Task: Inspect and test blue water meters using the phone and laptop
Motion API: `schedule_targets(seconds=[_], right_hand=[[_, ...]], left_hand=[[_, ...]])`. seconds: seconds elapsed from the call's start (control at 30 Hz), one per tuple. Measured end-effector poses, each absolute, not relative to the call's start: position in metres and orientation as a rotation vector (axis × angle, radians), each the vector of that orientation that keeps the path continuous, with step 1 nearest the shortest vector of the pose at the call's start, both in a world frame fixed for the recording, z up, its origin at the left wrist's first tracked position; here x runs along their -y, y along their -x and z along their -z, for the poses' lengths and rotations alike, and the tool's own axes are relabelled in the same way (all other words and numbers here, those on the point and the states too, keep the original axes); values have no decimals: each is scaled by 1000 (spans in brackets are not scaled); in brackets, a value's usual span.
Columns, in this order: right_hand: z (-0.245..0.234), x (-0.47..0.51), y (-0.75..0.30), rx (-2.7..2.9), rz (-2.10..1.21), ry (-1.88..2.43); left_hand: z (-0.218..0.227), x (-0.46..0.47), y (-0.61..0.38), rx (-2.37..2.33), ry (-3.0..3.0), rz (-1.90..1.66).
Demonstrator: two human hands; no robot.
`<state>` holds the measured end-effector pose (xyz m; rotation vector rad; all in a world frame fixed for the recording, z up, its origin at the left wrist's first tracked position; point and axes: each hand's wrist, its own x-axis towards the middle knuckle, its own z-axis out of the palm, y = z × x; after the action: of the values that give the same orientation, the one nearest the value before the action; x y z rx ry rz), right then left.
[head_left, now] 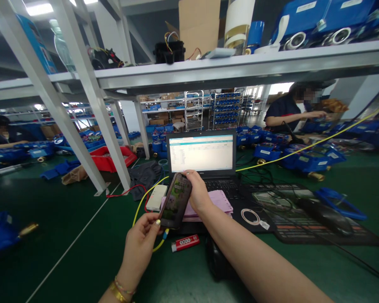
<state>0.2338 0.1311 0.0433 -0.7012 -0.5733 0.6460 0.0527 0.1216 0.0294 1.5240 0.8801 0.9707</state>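
A smartphone (176,203) with its screen lit is held tilted between both hands, in front of a laptop (202,155). My left hand (143,235) pinches its lower left corner, thumb on the near side. At the upper right edge, the fingers of my right hand (197,189) are closed round it. Pink papers (221,201) lie on the laptop behind the phone, partly covered by my right arm. Left of the phone is a white box (157,198) with a yellow cable by it. A red and white packet (185,243) lies below the phone.
A black mouse (217,259) sits beneath my right forearm. To the right are a mouse pad (284,227), a coiled pale cable (250,216) and blue meter housings (309,158). A red bin (113,158) stands left. A shelf (208,69) crosses overhead; a co-worker (287,107) sits beyond.
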Motion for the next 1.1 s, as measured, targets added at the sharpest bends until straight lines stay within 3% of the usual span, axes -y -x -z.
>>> schedule_targets(seconds=[0.63, 1.1], right_hand=[[-35, -133, -236, 592, -597, 794], [-38, -131, -230, 645, -895, 783]], left_hand=[[-30, -119, -57, -917, -1526, -977], [-23, -130, -54, -902, -1192, -973]])
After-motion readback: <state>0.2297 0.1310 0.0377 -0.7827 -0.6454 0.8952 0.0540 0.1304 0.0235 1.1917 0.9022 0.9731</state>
